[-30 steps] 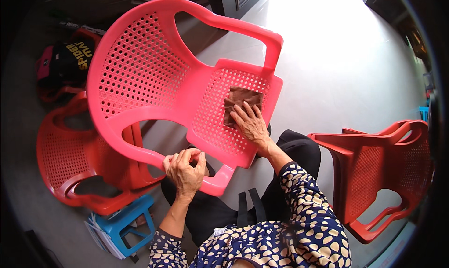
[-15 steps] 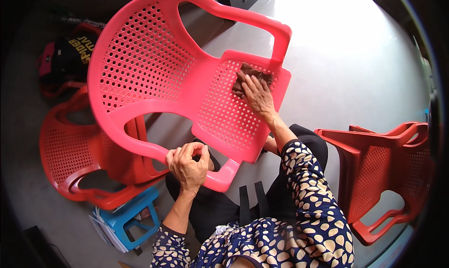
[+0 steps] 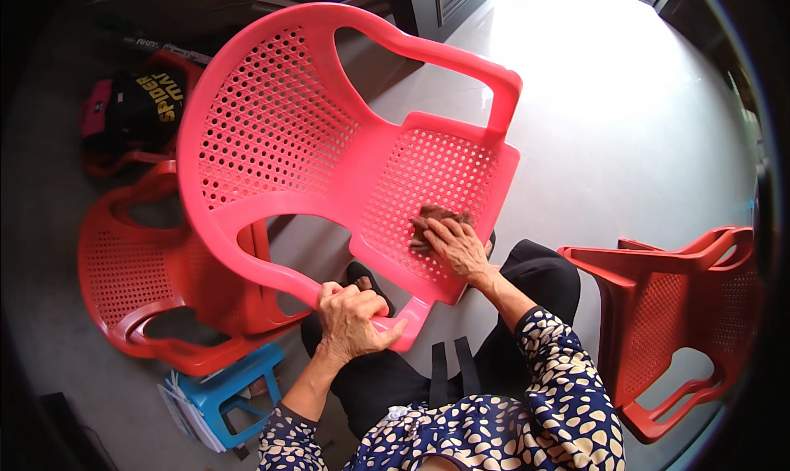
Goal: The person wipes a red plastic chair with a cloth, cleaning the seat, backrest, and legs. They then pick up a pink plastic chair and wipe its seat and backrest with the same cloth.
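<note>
A pink plastic armchair [image 3: 350, 171] with a perforated back and seat stands tilted in front of me. My left hand [image 3: 354, 319] is wrapped round its near armrest, close to the front end. Under my right hand [image 3: 455, 245] a crumpled brown cloth [image 3: 426, 228] is pressed on the seat, near the seat's front and near side. The fingers lie over the cloth, and part of it bulges out on the left.
Red plastic chairs stand at the left [image 3: 140, 273], and more red chairs [image 3: 666, 315] at the right. A blue stool [image 3: 226, 397] with papers beside it is at lower left. A black bag [image 3: 144, 105] lies at the far left, and a dark door [image 3: 448, 2] stands at the back.
My right hand has slid the cloth from the far part of the seat toward me. My left hand has shifted slightly along the armrest, and the chair sits a little lower in view.
</note>
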{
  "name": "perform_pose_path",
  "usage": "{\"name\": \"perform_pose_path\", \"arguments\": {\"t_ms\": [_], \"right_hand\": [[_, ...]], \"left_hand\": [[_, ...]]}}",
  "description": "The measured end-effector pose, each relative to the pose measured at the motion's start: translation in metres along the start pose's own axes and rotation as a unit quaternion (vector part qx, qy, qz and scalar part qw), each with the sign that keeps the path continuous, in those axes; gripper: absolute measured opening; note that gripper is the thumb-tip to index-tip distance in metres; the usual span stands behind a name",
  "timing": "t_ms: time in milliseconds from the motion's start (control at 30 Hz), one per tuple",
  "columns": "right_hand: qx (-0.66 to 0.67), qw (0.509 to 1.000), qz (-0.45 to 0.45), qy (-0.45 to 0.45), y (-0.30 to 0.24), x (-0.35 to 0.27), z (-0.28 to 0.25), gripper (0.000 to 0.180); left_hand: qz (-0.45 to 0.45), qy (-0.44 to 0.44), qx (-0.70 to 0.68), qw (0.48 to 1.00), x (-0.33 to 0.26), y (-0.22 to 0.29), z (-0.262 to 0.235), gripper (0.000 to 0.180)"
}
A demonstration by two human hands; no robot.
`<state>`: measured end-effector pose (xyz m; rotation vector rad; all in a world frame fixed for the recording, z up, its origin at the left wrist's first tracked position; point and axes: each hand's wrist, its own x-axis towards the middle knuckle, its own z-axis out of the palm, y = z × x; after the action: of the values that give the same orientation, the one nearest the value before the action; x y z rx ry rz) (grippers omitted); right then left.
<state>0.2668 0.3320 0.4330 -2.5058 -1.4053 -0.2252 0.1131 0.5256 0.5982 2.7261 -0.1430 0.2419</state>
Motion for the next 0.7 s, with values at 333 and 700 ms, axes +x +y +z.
{"name": "perform_pose_path", "arguments": {"t_ms": [333, 700], "right_hand": [[-0.135, 0.96, 0.155, 0.192, 0.073, 0.134, 0.048, 0.04], [-0.036, 0.972, 0.121, 0.198, 0.003, 0.163, 0.077, 0.037]], "left_hand": [[0.011, 0.009, -0.015, 1.0, 0.004, -0.001, 0.003, 0.032], [0.008, 0.001, -0.008, 1.0, 0.004, -0.001, 0.004, 0.034]]}}
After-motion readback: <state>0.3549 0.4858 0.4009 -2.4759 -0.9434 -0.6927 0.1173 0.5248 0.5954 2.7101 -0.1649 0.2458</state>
